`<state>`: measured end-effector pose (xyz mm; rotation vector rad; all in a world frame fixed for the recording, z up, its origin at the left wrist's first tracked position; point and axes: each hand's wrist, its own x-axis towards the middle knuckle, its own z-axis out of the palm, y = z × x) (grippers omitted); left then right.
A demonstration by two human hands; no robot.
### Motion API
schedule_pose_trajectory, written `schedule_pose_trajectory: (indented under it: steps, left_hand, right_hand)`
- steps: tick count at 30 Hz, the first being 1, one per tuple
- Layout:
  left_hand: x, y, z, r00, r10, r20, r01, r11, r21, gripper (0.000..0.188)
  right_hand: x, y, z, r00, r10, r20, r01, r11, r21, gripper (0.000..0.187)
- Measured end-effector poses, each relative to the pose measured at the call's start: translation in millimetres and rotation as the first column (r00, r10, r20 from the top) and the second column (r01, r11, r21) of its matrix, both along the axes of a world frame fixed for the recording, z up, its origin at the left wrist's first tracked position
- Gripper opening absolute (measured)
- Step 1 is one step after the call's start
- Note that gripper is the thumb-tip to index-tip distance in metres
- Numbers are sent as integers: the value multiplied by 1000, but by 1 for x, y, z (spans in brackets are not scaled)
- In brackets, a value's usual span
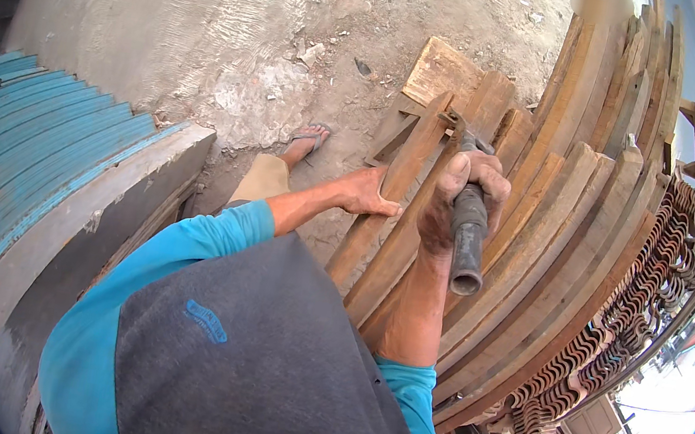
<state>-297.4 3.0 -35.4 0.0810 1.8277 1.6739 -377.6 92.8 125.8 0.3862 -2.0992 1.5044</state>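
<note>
My left hand (370, 192) grips a narrow wooden beam (356, 243) near its middle, with the thumb lying along its face. The beam slants away from me, and its far end lies by a worn wooden block (443, 73). In my right hand (466, 196) is a dark tool with a hollow tubular handle (469, 242), the fingers wrapped round it. The open end of the handle points toward me. At the far end the tool's narrow metal head sits close over the beam's tip. Whether it touches the wood, I cannot tell.
Long wooden beams (551, 235) lie stacked to my right, with stacked wavy tiles (616, 309) beyond them. On the left, blue corrugated sheets (40, 150) stand beside a low concrete wall (91, 227). My sandalled foot (310, 137) rests on dusty ground with rubble.
</note>
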Motion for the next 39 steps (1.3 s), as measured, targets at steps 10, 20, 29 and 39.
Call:
schedule_pose_trajectory:
  steps: [10,20,29,39]
  left_hand:
    - [-10,-4,22,979,-156,132,166,984,-65,90]
    - [3,2,-15,986,-131,107,130,991,19,88]
    - [-5,-2,8,990,-125,73,125,992,8,88]
    - [-4,-3,1,984,-159,82,157,987,31,98]
  right_hand:
    - [19,58,40,967,-156,204,155,988,18,24]
    - [149,53,59,472,-248,846,-124,931,342,59]
    - [150,59,41,408,414,814,530,618,-580,54]
    - [130,27,62,421,-141,896,377,926,-31,62]
